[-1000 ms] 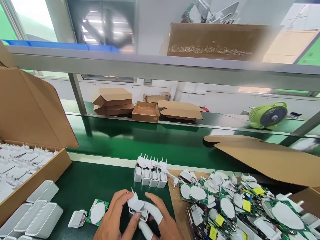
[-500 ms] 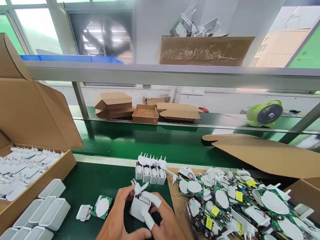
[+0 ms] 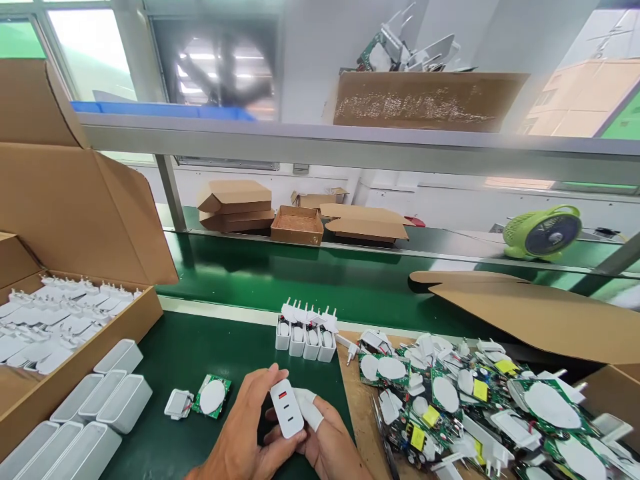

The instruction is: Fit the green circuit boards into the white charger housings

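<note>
Both hands hold a white USB wall charger (image 3: 287, 408) low in the middle of the head view. Its face with a red port and two dark ports is turned up towards me. My left hand (image 3: 240, 427) grips it with fingers along its far edge and the thumb at its lower end. Closed on its other side is my right hand (image 3: 330, 437), with white covers on some fingertips. Behind them stands a row of several white charger housings (image 3: 311, 342) with pronged caps on top. A green circuit board (image 3: 213, 396) and a small white plug part (image 3: 179, 404) lie to the left.
A heap of circuit boards and plug parts (image 3: 445, 400) covers the cardboard at right, with tweezers (image 3: 383, 437) at its edge. Several empty white housings (image 3: 125, 403) lie at left, by an open carton (image 3: 145, 313) of white parts. A green fan (image 3: 543, 232) stands behind.
The charger has been turned in my hands: its ported face now shows where its plain side and prongs showed before. The camera view has shifted slightly left.
</note>
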`<state>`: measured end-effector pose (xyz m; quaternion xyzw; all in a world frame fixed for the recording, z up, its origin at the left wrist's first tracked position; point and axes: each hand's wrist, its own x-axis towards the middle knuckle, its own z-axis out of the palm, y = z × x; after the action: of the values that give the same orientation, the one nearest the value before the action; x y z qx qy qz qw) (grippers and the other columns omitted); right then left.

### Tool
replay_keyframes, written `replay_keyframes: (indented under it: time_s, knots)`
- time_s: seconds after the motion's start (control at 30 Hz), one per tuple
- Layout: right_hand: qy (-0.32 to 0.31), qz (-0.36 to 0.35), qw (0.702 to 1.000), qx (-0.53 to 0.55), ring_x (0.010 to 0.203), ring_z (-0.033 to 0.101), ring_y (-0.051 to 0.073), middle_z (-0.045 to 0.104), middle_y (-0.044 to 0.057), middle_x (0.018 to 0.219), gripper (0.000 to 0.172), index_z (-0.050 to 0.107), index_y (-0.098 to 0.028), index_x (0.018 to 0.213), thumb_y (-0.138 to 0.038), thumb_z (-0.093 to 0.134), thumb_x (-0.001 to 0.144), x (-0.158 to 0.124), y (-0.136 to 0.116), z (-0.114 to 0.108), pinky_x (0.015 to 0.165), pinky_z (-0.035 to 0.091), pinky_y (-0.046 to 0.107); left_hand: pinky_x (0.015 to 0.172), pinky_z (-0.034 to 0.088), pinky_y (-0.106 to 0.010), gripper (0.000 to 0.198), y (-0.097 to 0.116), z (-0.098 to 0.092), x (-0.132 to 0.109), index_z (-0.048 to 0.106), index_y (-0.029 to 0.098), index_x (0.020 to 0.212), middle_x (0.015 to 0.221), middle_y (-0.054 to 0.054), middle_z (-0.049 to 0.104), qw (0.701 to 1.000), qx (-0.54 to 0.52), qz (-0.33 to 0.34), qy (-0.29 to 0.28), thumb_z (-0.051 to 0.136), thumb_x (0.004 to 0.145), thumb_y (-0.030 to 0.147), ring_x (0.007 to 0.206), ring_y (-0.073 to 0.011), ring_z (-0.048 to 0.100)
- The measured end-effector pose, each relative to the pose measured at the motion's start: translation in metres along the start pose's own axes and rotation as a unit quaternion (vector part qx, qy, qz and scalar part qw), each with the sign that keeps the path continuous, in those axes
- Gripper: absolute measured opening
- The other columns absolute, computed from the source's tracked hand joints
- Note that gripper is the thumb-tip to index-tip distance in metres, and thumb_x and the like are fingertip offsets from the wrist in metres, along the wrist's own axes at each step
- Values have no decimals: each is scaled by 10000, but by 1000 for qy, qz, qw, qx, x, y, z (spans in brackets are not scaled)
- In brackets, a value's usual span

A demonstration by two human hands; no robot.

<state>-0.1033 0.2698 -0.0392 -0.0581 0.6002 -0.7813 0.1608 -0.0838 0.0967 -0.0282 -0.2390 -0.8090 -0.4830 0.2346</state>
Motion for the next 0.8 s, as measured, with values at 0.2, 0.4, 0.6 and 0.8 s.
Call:
replay_keyframes:
  time_s: [0.2,0.4,0.6,0.8]
  knots:
    - [0,58,997,57,929,771,340,782,115,926,615,751,-209,1072,-757,704,796,6,13,-5,864,617,515,1058,596,-501,815,-3,0,1,326,319,1600,1430,-141,657,1000,0,-8,-12,753,919,187,1283,-325,659]
    - [53,-70,986,-142,1158,713,290,738,139,1228,473,671,-218,1288,-554,657,955,-3,-6,-8,1074,551,441,1075,578,-498,735,-7,4,-1,302,300,1629,1468,-163,610,999,24,-36,-10,635,982,197,1351,-333,615]
    - [56,-257,899,-352,1101,687,244,650,105,1319,503,588,-278,1414,-268,639,914,-12,-4,-7,1013,576,334,989,614,-523,747,-13,14,-7,374,251,1629,1394,-192,637,996,45,-72,-17,625,925,234,1259,-379,655]
    - [6,-331,842,-425,1052,708,231,645,107,1303,577,539,-276,1437,-182,593,871,-7,8,-18,972,588,306,1174,456,-605,764,-31,-18,35,322,180,1603,1516,-196,557,980,90,-178,-4,647,939,374,1430,-392,543]
